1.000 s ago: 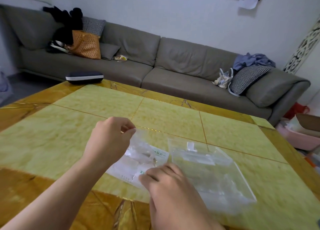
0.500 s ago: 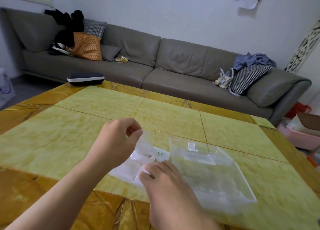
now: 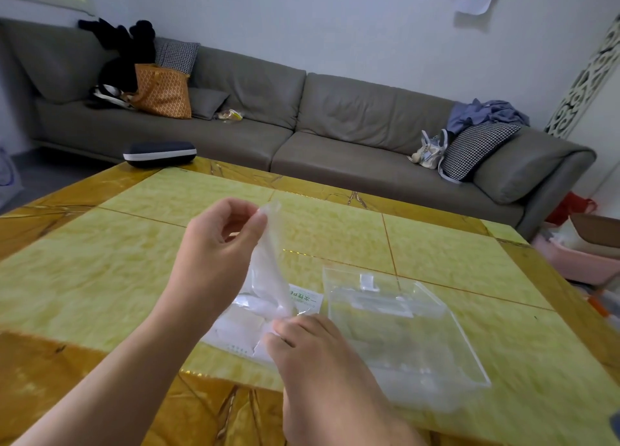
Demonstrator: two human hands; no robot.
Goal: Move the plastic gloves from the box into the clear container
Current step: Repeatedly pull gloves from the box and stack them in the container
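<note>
The left hand (image 3: 214, 244) is pinching the upper end of a plastic glove (image 3: 268, 264) between thumb and forefinger, above the bench (image 3: 100, 278). The glove is hanging with its long axis near vertical, leaning slightly, its lower end reaching the white box (image 3: 235, 331). The right hand (image 3: 322, 355) is pressing curled fingers on the box, holding it flat. The clear container (image 3: 436, 311) is lying just right of the box.
</note>
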